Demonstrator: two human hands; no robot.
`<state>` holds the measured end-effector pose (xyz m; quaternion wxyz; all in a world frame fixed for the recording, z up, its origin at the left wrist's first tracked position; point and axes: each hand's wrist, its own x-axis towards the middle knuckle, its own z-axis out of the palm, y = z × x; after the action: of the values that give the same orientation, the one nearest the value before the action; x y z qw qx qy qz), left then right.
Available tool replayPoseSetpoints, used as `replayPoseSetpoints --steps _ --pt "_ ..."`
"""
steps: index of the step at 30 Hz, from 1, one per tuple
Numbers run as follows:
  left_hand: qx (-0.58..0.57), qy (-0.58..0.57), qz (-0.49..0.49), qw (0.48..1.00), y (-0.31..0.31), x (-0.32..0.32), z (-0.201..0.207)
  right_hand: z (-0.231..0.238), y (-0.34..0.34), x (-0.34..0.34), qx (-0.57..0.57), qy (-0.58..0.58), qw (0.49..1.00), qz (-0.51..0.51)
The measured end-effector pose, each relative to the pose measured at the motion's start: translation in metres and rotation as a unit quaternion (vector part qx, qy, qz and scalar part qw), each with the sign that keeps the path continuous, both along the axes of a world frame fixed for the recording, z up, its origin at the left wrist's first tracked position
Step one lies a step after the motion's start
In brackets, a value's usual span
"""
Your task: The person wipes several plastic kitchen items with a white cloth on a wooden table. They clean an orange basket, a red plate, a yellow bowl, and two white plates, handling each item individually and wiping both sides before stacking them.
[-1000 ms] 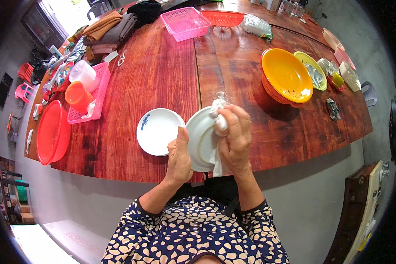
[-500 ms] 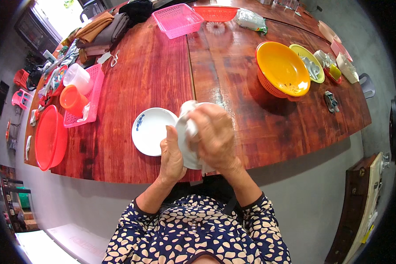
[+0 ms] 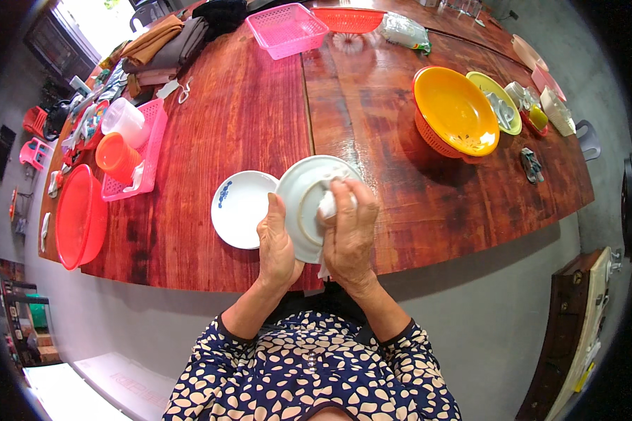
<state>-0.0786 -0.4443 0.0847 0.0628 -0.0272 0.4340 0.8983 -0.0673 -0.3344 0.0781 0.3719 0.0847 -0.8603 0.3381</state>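
Observation:
My left hand (image 3: 277,245) grips the lower left rim of a pale plate (image 3: 306,200), held tilted with its underside toward me above the near edge of the wooden table (image 3: 260,112). Against that underside my right hand (image 3: 349,235) presses a white cloth (image 3: 328,205). Flat on the table just left of the held plate lies a white saucer (image 3: 240,208) with a small blue mark.
An orange bowl in a basket (image 3: 454,111) and a yellow-green dish (image 3: 502,102) sit at the right. A red basin (image 3: 79,216) and a pink tray (image 3: 135,151) with an orange cup and a clear container stand at the left. Pink and red baskets and folded clothes lie at the far side.
The view has shifted a little. My right hand has slid with the cloth over the plate, and more of the plate's underside shows than half a second ago.

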Motion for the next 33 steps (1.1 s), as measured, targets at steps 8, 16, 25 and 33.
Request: replayPoseSetpoints --steps 8,16,25,33 --pt "0.011 -0.093 -0.01 0.996 -0.017 0.007 -0.01 0.005 -0.017 0.012 0.093 0.056 0.974 0.197" --pt "-0.051 0.016 -0.046 0.998 -0.014 0.003 -0.003 0.032 0.003 -0.038 0.05 0.006 0.994 0.102" --pt "0.014 -0.022 0.026 0.999 -0.021 -0.002 -0.01 -0.021 0.0 -0.014 -0.157 -0.055 0.986 0.013" --pt "-0.054 -0.026 0.015 0.998 -0.023 0.004 -0.01 -0.011 -0.032 0.016 0.039 0.029 0.991 0.121"
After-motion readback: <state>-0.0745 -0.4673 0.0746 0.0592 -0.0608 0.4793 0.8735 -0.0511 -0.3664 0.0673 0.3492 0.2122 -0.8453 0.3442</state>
